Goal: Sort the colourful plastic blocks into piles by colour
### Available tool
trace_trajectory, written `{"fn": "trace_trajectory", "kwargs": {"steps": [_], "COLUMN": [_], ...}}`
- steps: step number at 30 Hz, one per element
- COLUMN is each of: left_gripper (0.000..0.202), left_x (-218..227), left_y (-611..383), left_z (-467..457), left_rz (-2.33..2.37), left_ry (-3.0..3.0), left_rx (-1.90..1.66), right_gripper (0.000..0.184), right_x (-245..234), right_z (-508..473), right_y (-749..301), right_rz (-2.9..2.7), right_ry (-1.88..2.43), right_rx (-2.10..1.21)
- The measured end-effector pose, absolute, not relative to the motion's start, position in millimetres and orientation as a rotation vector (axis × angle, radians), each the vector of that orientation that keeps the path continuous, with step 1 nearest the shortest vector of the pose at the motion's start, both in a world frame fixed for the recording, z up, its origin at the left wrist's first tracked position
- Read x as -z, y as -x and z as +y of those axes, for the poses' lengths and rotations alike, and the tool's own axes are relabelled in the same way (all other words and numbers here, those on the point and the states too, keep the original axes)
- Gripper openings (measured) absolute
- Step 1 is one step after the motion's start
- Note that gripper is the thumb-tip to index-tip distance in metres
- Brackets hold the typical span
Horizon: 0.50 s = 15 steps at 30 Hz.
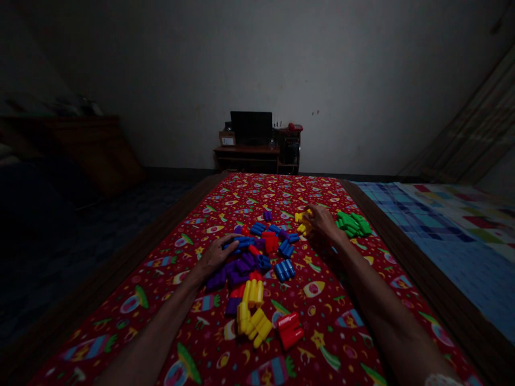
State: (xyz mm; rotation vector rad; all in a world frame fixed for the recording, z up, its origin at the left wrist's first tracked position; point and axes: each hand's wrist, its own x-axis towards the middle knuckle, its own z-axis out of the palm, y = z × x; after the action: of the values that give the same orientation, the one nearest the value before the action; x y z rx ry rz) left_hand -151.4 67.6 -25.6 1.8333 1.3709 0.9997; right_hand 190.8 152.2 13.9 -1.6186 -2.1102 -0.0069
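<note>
Plastic toy blocks shaped like joined tubes lie in a loose pile in the middle. My left hand [217,253] is at the pile's left side, its fingers and thumb closed about a blue block [245,242]. Just below it are several purple blocks [243,264]. Farther right, my right hand [323,221] has its fingers curled down on a yellow block [307,213], partly hidden by them. Another yellow block [302,229] lies under that hand. A heap of green blocks [354,224] sits right of the right hand.
Nearer me on the red patterned cloth [322,332] lie yellow blocks [257,324] and a red block [289,331]. Red blocks [270,242] and more blue blocks [285,270] are mid-pile. Beyond stands a low desk [245,151] with a dark monitor [251,127]. Checked bedding [426,214] is at right.
</note>
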Motion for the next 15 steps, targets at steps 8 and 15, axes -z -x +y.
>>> {"fn": "trace_trajectory", "kwargs": {"steps": [8, 15], "left_gripper": [0.058, 0.061], "left_x": [23, 20], "left_y": [150, 148], "left_z": [66, 65], "left_rz": [1.37, 1.393], "left_ry": [-1.824, -1.779], "left_rx": [-0.986, -1.013], "right_gripper": [0.027, 0.026], "right_x": [-46, -60], "right_z": [123, 25], "right_y": [-173, -92], "right_rz": [-2.088, -2.82], "right_ry": [1.286, 0.396], "right_rx": [-0.135, -0.596]}}
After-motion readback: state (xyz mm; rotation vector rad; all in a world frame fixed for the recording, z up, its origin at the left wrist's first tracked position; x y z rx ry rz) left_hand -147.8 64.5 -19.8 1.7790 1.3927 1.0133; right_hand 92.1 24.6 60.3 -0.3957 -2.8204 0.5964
